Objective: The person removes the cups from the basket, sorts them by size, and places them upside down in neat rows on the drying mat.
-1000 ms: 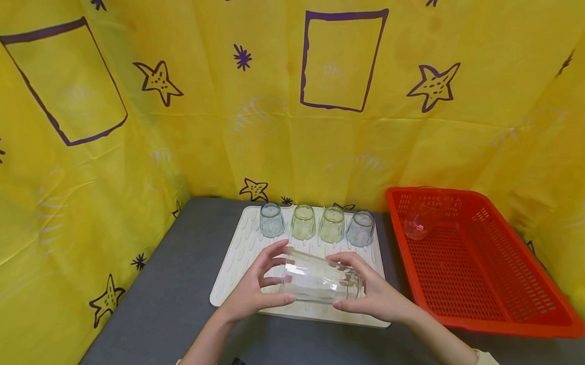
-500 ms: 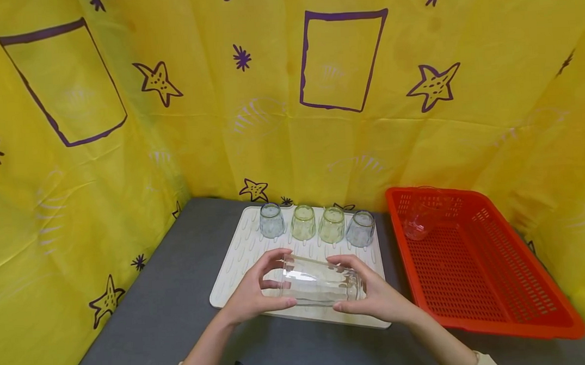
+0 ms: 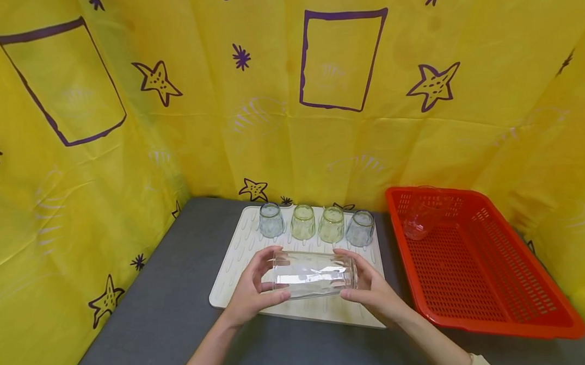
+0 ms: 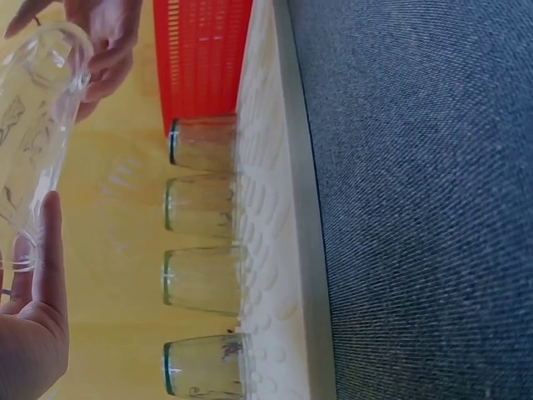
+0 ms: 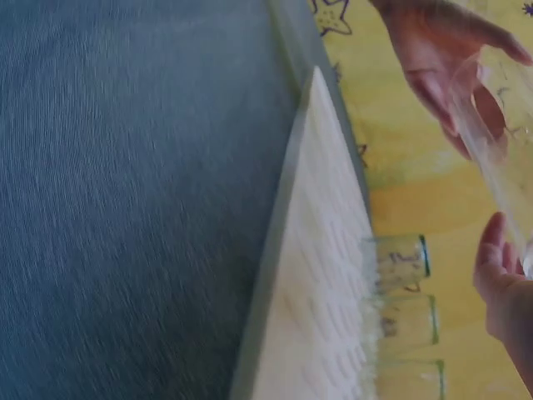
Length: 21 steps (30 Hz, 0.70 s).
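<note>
A tall clear drinking glass (image 3: 313, 274) lies sideways in the air over the front part of a white draining tray (image 3: 230, 280), held between both hands. My left hand (image 3: 253, 290) grips its left, open end, thumb at the front and fingers behind. At the thick base on the right, my right hand (image 3: 376, 293) holds it the same way. The left wrist view shows the glass (image 4: 37, 125) well above the tray's surface. Behind it, several small tumblers stand in a row along the tray's back edge: pale blue ones (image 3: 272, 220) at the ends, green ones (image 3: 303, 223) between.
To the right stands a red perforated plastic basket (image 3: 500, 326) with clear glassware (image 3: 421, 220) in its back left corner. The dark grey table (image 3: 160, 297) extends left and in front of the tray. A yellow patterned cloth (image 3: 197, 127) closes off the back and sides.
The glass has turned from a tilt, right end lower, to nearly level, and shifted slightly left. Both hands stay on its ends. Tumblers and basket have not moved.
</note>
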Each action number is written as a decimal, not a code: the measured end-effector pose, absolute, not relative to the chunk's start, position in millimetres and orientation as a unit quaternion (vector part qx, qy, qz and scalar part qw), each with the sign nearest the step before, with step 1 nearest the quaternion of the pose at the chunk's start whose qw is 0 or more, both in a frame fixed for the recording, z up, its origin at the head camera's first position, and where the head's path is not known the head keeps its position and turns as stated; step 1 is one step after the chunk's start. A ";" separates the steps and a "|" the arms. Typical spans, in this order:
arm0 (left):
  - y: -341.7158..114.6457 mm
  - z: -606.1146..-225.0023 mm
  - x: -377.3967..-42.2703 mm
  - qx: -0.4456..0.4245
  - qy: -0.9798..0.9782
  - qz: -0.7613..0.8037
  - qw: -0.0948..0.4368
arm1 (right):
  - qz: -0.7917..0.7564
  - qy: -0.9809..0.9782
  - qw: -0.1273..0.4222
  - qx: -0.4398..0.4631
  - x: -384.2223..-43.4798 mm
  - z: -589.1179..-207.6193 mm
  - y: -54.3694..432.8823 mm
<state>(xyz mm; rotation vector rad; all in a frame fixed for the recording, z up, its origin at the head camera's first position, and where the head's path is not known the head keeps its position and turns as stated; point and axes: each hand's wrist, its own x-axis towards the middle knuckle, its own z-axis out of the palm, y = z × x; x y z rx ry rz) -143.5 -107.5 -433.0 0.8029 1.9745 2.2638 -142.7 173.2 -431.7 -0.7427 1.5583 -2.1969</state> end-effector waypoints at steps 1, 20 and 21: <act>-107.4 -433.4 -143.0 0.256 0.632 0.731 0.016 | -0.785 0.537 0.177 -0.255 -142.3 -432.5 172.2; -113.2 -437.2 -143.9 0.244 0.624 0.740 0.051 | -0.800 0.546 0.170 -0.179 -141.0 -436.2 163.6; -114.1 -437.4 -144.5 0.244 0.626 0.738 0.053 | -0.799 0.551 0.166 -0.175 -141.6 -436.1 162.6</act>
